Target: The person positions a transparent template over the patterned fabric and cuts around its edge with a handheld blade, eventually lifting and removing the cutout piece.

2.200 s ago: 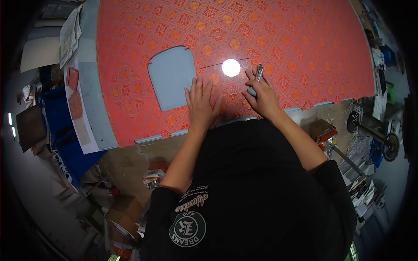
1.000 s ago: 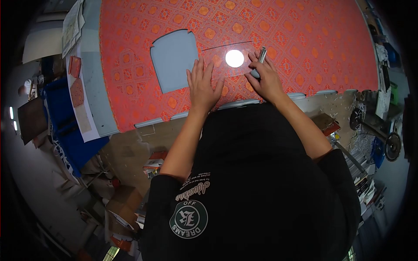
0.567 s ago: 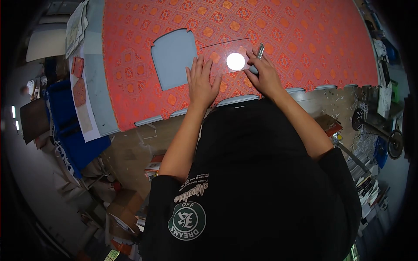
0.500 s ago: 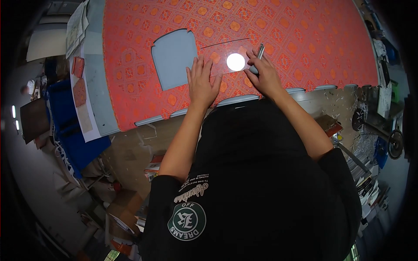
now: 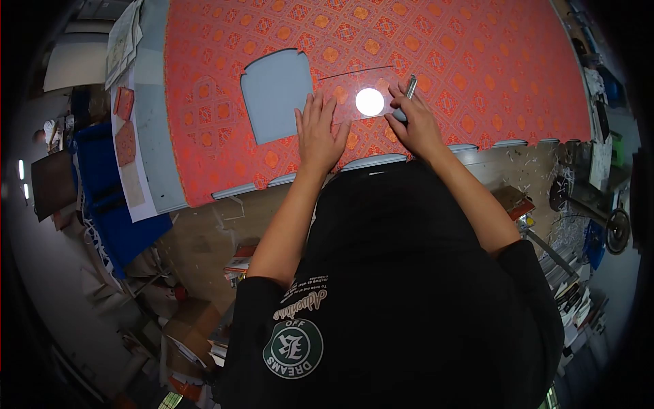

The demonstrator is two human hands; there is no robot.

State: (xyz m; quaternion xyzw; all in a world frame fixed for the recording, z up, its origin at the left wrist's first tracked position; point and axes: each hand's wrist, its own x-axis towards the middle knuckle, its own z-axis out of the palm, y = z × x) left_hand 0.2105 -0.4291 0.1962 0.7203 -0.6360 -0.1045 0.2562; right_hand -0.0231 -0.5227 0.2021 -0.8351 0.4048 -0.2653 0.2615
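Red and gold patterned fabric (image 5: pixel 477 82) covers the table. On it lies a clear template (image 5: pixel 347 102) with a bright round glare. My left hand (image 5: pixel 318 133) rests flat with fingers spread on the template's left end, beside an opening in the fabric that shows the blue-grey surface (image 5: pixel 277 99) beneath. At the template's right end, my right hand (image 5: pixel 417 126) is closed around a cutter (image 5: pixel 411 86), its silvery upper end pointing away from me. A thin dark curved line (image 5: pixel 357 71) runs along the template's far edge.
Paper sheets and red pieces (image 5: pixel 124 103) lie at the table's left edge, above a blue cloth (image 5: pixel 112 198). A cardboard box (image 5: pixel 194 327) stands at lower left. Shredded scraps and stacked papers (image 5: pixel 575 303) are at the right. Scalloped cuts line the fabric's near edge.
The view has shifted slightly, so the table contents appear a little lower and to the right. Both hands keep their places on the template.
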